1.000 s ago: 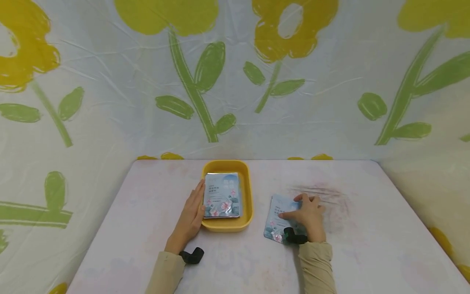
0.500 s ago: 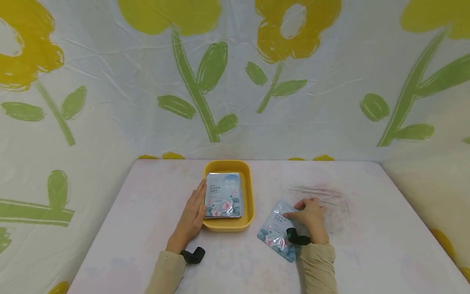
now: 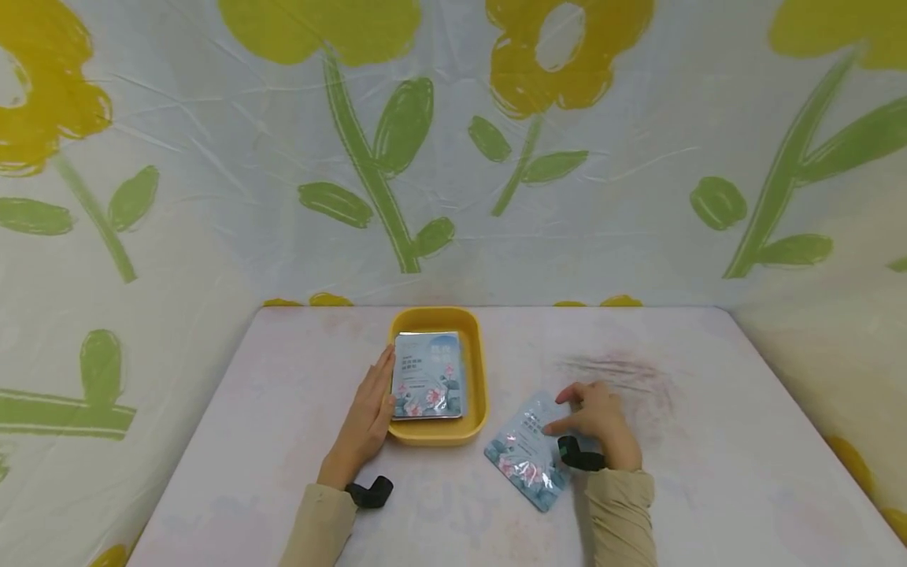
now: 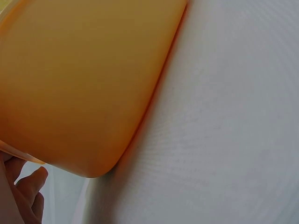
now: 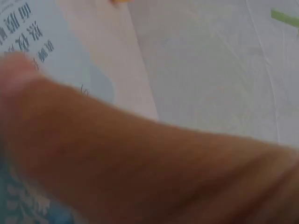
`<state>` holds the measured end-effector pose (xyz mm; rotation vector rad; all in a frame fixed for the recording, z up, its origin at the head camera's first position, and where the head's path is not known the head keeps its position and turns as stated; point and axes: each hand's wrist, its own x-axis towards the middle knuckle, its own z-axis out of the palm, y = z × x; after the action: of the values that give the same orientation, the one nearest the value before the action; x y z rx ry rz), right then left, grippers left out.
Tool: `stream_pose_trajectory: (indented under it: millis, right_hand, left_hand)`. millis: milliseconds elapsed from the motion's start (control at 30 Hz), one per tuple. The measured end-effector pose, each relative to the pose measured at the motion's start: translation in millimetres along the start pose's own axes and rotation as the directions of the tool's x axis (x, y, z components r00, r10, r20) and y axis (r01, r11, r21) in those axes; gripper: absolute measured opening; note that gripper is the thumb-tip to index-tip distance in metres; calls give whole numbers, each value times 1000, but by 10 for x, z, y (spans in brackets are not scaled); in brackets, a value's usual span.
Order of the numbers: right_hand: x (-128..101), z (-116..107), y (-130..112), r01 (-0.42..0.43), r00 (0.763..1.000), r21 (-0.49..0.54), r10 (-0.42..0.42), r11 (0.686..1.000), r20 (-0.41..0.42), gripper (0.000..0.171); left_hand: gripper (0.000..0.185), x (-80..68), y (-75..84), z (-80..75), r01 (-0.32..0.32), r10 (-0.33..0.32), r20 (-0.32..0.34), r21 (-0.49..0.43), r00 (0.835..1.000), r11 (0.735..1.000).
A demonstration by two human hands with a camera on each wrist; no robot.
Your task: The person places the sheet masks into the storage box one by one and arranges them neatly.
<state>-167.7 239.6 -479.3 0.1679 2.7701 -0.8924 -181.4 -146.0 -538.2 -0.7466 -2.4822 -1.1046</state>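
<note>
Resting flat against the left wall of the yellow tray (image 3: 479, 370), the left hand (image 3: 367, 421) has straight fingers and holds nothing. A stack of packets (image 3: 427, 384) lies inside the tray, which sits near the back edge of the table (image 3: 269, 441). The right hand (image 3: 598, 429) presses its fingertips on a loose packet (image 3: 524, 450), lying tilted near the front edge, just right of the tray.

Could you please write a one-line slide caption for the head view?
Left hand rests against a yellow tray of packets while right hand touches a packet.
</note>
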Motion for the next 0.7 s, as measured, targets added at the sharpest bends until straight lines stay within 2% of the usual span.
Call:
stream_pose_trajectory:
  millis: [67, 167, 333, 533, 700]
  right_hand:
    - [-27, -3, -77, 29, 999, -68, -26, 997, 45, 65]
    - [-58, 5, -184, 57, 996, -111, -49, 992, 74, 70]
    - [-56, 36, -243, 37, 996, -105, -28, 994, 88, 59]
    - [-36, 43, -164, 15, 993, 17, -17, 1000, 119, 35]
    - [13, 21, -85, 9, 998, 97, -14, 995, 54, 31]
  left_hand:
    - [61, -2, -2, -2, 1, -1, -3, 4, 1000, 1000]
    - [61, -1, -6, -4, 9, -9, -1, 1, 1000, 1000]
    - [62, 0, -8, -7, 14, -14, 3, 4, 1000, 1000]
    - [62, -2, -15, -14, 12, -12, 4, 10, 1000, 1000]
    - [62, -6, -14, -22, 11, -11, 0, 3, 1000, 1000]
